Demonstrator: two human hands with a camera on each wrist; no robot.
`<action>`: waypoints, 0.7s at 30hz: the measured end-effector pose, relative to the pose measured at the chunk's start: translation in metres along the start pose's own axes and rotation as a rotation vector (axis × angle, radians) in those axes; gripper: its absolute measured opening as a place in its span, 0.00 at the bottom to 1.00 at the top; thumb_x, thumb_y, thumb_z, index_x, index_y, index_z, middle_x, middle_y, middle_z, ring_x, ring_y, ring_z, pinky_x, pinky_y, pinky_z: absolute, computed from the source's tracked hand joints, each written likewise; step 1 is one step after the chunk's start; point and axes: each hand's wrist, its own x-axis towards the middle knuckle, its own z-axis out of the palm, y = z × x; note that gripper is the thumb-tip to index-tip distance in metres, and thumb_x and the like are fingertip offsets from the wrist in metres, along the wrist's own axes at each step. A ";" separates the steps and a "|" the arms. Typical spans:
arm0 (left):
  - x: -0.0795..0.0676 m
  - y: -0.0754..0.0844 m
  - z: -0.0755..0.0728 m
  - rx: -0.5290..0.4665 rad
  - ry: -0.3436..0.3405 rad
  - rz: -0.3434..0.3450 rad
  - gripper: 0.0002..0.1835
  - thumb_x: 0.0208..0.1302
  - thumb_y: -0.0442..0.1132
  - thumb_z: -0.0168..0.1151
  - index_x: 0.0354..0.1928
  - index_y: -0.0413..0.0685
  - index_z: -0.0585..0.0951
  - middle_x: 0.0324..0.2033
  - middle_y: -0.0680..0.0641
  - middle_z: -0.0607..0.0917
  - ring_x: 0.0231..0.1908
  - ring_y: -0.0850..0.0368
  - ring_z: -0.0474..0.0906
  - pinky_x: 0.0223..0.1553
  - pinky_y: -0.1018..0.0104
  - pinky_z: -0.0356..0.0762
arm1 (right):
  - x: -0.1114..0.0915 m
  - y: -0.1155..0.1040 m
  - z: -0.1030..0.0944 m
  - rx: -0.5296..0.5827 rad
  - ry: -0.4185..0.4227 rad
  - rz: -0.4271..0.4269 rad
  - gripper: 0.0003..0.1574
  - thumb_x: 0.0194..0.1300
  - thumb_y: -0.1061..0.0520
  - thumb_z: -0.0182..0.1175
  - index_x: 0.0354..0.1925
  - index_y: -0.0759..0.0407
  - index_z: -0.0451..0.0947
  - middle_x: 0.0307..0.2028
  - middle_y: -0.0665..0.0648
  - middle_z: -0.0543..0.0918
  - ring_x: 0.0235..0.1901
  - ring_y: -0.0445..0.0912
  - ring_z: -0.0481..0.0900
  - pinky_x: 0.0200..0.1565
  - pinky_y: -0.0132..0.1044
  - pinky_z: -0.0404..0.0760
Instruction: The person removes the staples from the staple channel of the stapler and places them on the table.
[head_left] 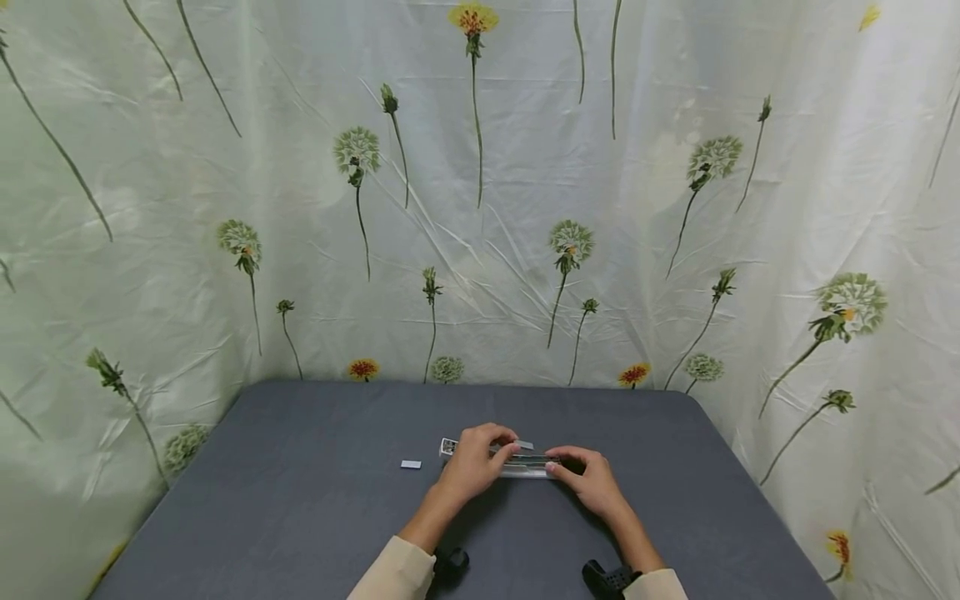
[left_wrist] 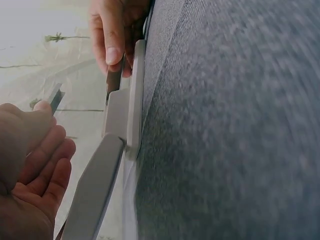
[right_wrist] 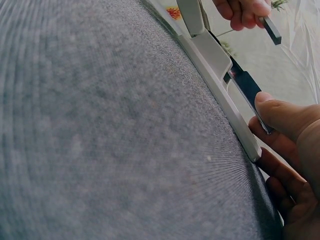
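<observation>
A long pale grey stapler [head_left: 525, 472] lies on the table with its top cover [left_wrist: 95, 185] swung back. Between thumb and fingers, my left hand [head_left: 476, 457] pinches a short strip of staples [left_wrist: 56, 97], raised clear beside the stapler. My right hand [head_left: 592, 481] holds the stapler's front end: in the right wrist view, the thumb lies on the dark magazine [right_wrist: 247, 85], with fingers under it and by the tip of the base [right_wrist: 220, 92]. The inside of the magazine is hidden from both wrist views.
A second staple strip [head_left: 411, 464] lies on the dark grey tablecloth [head_left: 322, 500], left of the stapler. A pale curtain [head_left: 495, 250] printed with dandelions hangs behind the table and along its sides. Black cameras [head_left: 603, 579] sit on both wrists.
</observation>
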 end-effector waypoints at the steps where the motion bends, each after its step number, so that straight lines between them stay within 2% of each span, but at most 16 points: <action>1: -0.001 0.000 -0.002 -0.002 0.001 -0.007 0.08 0.71 0.45 0.67 0.45 0.52 0.89 0.40 0.53 0.90 0.42 0.60 0.86 0.45 0.63 0.85 | 0.000 0.000 0.000 0.001 -0.001 0.002 0.13 0.63 0.51 0.74 0.47 0.46 0.89 0.45 0.49 0.90 0.43 0.38 0.83 0.48 0.33 0.80; 4: -0.003 0.001 -0.008 0.003 0.008 -0.026 0.08 0.71 0.46 0.67 0.45 0.53 0.89 0.40 0.54 0.90 0.42 0.61 0.86 0.45 0.63 0.85 | 0.000 0.000 0.000 0.009 -0.002 -0.002 0.13 0.63 0.51 0.74 0.47 0.47 0.89 0.44 0.50 0.90 0.42 0.38 0.83 0.48 0.33 0.80; 9: -0.006 -0.002 -0.015 -0.011 0.038 0.001 0.08 0.70 0.45 0.68 0.45 0.52 0.88 0.39 0.54 0.90 0.41 0.61 0.86 0.44 0.63 0.85 | -0.001 -0.002 0.000 0.002 0.007 -0.009 0.13 0.64 0.52 0.74 0.47 0.50 0.89 0.44 0.52 0.90 0.42 0.38 0.83 0.47 0.32 0.80; 21: -0.018 -0.012 -0.035 -0.035 0.098 -0.002 0.09 0.69 0.44 0.68 0.47 0.50 0.89 0.40 0.55 0.88 0.42 0.60 0.86 0.40 0.65 0.85 | 0.000 -0.002 -0.001 -0.013 0.001 0.000 0.12 0.62 0.53 0.74 0.46 0.45 0.89 0.43 0.48 0.90 0.42 0.38 0.82 0.49 0.33 0.80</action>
